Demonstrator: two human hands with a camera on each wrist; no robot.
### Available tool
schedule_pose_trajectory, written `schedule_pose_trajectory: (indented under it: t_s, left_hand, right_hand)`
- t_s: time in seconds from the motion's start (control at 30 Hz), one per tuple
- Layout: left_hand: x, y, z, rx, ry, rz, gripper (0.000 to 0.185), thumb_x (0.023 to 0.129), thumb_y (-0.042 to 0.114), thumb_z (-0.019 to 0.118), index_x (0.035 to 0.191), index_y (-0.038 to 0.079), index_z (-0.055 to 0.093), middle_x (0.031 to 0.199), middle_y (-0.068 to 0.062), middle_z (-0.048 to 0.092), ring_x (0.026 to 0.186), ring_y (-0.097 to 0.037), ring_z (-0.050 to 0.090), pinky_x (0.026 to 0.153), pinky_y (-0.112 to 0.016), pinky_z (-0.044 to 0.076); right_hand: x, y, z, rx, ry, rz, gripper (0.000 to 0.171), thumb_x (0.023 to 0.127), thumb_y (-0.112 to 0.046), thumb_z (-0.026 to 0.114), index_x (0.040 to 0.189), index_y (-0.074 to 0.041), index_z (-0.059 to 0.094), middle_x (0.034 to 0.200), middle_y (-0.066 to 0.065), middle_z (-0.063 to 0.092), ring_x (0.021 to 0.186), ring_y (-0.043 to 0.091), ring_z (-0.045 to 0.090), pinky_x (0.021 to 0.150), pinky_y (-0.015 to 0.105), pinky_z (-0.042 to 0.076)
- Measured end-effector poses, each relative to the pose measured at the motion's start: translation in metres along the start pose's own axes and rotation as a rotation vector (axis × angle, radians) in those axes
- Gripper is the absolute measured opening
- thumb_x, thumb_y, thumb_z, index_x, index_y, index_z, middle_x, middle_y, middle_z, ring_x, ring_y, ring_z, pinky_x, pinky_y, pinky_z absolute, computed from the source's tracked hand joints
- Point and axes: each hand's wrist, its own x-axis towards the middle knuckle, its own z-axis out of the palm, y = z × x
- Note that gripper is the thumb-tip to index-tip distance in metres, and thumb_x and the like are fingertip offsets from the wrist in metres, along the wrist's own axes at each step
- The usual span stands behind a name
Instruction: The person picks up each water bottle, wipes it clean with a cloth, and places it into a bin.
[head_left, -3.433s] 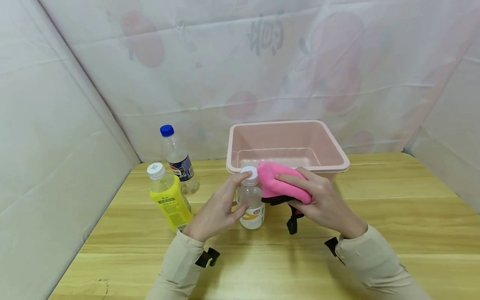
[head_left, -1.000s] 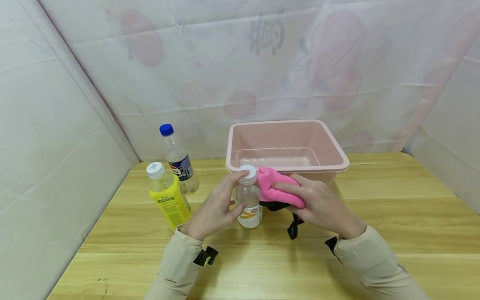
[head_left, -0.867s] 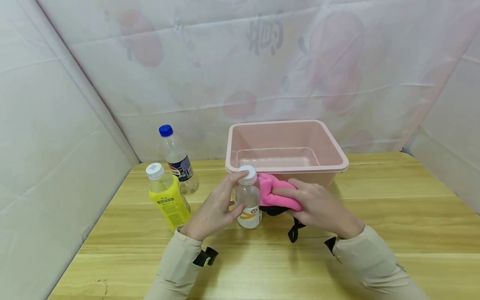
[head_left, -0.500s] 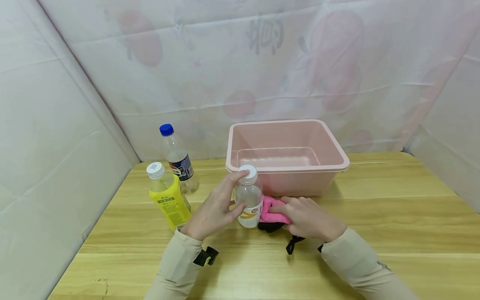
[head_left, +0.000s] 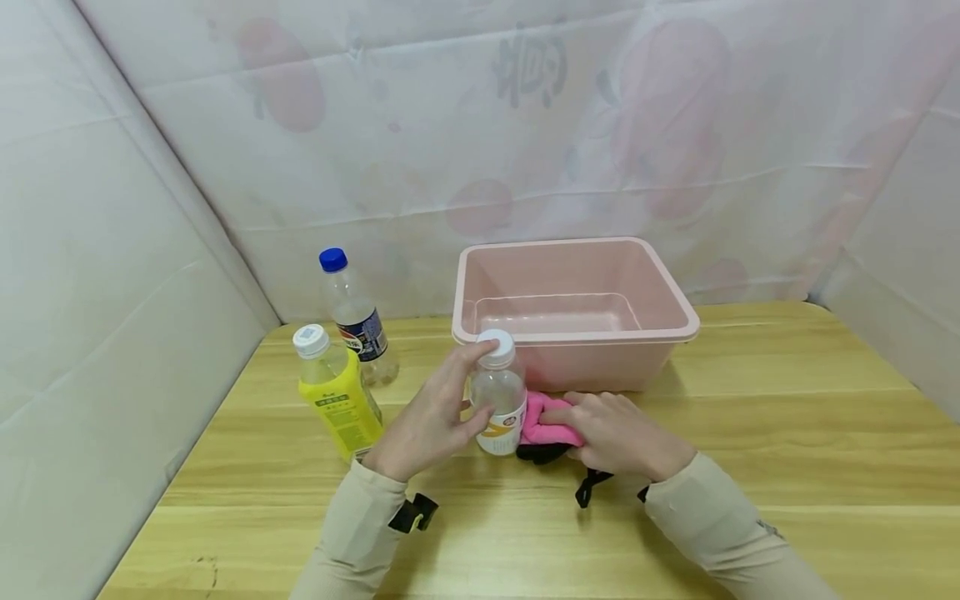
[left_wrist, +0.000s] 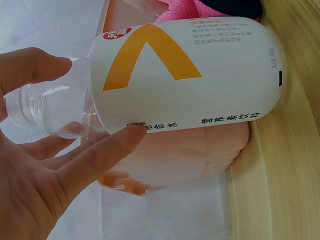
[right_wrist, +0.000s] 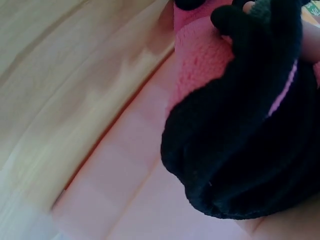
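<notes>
Left hand (head_left: 431,417) gripping upright white-capped bottle (head_left: 498,392) on bench (head_left: 750,433); right hand (head_left: 618,433) clutching pink cloth (head_left: 543,421), pressing against bottle's side.

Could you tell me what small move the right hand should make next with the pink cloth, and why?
Probably slide the pink cloth back up the bottle: the right hand presses it low against the label near the table, while the left hand steadies the bottle upright.
</notes>
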Motion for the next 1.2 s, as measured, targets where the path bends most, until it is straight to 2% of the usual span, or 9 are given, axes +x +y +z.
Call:
schedule_pose_trajectory:
  t_s: [0.17,0.23,0.27,0.4,0.47,0.77,0.83,1.0,1.2]
  left_hand:
    - [0.004,0.007,0.006,0.009,0.043,-0.033,0.07,0.089,0.001,0.074,0.146,0.003,0.035,0.136,-0.017,0.052,0.119,-0.029,0.058,0.092,-0.035,0.058]
    - [0.006,0.01,0.01,0.031,0.08,-0.06,0.064,0.093,0.009,0.074,0.145,0.003,0.038,0.132,-0.016,0.055,0.1,-0.025,0.062,0.085,-0.034,0.059]
    - [0.006,0.012,0.012,0.044,0.102,-0.072,0.062,0.094,0.013,0.074,0.143,0.003,0.039,0.13,-0.016,0.057,0.1,-0.025,0.064,0.088,-0.034,0.059]
    - [0.007,0.014,0.019,0.093,0.185,-0.099,0.056,0.094,0.019,0.075,0.137,0.003,0.042,0.118,-0.016,0.064,0.086,-0.024,0.066,0.072,-0.033,0.061]
    - [0.007,0.014,0.022,0.102,0.21,-0.088,0.056,0.093,0.018,0.076,0.134,0.003,0.041,0.114,-0.017,0.065,0.09,-0.025,0.067,0.076,-0.034,0.061]
    - [0.006,0.009,0.019,0.096,0.206,-0.022,0.056,0.092,0.011,0.076,0.134,0.001,0.04,0.107,-0.015,0.063,0.072,-0.017,0.056,0.06,-0.026,0.054]
    - [0.006,0.008,0.017,0.082,0.195,-0.017,0.055,0.092,0.01,0.075,0.135,0.002,0.04,0.11,-0.016,0.063,0.077,-0.019,0.058,0.064,-0.029,0.056]
    - [0.005,0.006,0.016,0.038,0.184,0.014,0.054,0.092,0.007,0.075,0.135,0.004,0.043,0.126,-0.019,0.055,0.109,-0.029,0.061,0.092,-0.04,0.058]
    - [0.005,0.005,0.009,-0.004,0.162,-0.008,0.051,0.092,0.005,0.074,0.136,0.003,0.049,0.131,-0.02,0.051,0.115,-0.032,0.06,0.089,-0.036,0.059]
  right_hand:
    - [-0.005,0.005,-0.008,-0.006,0.011,0.007,0.032,0.075,-0.008,0.083,0.102,-0.022,0.071,0.083,-0.006,0.058,0.064,0.015,0.057,0.051,0.03,0.048]
    - [-0.008,0.009,-0.014,-0.003,0.014,0.01,0.038,0.075,-0.006,0.081,0.109,-0.021,0.073,0.087,-0.004,0.062,0.069,0.019,0.061,0.054,0.034,0.052]
    - [-0.01,0.01,-0.017,-0.001,0.017,0.008,0.042,0.075,-0.004,0.081,0.113,-0.02,0.074,0.09,-0.002,0.064,0.072,0.021,0.064,0.056,0.036,0.054]
    - [-0.016,0.016,-0.028,0.022,0.047,0.0,0.051,0.072,0.001,0.078,0.119,-0.018,0.074,0.097,0.002,0.069,0.081,0.025,0.067,0.063,0.041,0.057]
    - [-0.019,0.019,-0.034,0.032,0.075,-0.003,0.052,0.071,0.004,0.077,0.119,-0.017,0.074,0.096,0.0,0.068,0.08,0.022,0.065,0.062,0.038,0.056]
    - [-0.026,0.027,-0.056,0.039,0.237,-0.061,0.058,0.07,0.002,0.082,0.124,-0.015,0.072,0.107,0.001,0.069,0.083,0.013,0.06,0.069,0.039,0.056]
    - [-0.026,0.027,-0.058,0.038,0.267,-0.082,0.059,0.069,0.003,0.082,0.124,-0.016,0.072,0.111,0.003,0.069,0.085,0.013,0.061,0.07,0.038,0.056]
    - [-0.027,0.028,-0.06,0.039,0.293,-0.101,0.059,0.067,0.004,0.082,0.122,-0.016,0.073,0.111,0.001,0.069,0.084,0.009,0.057,0.069,0.035,0.055]
    - [-0.029,0.022,-0.067,0.134,0.307,-0.098,0.06,0.068,0.006,0.082,0.123,-0.016,0.072,0.114,0.0,0.069,0.084,0.005,0.058,0.07,0.028,0.055]
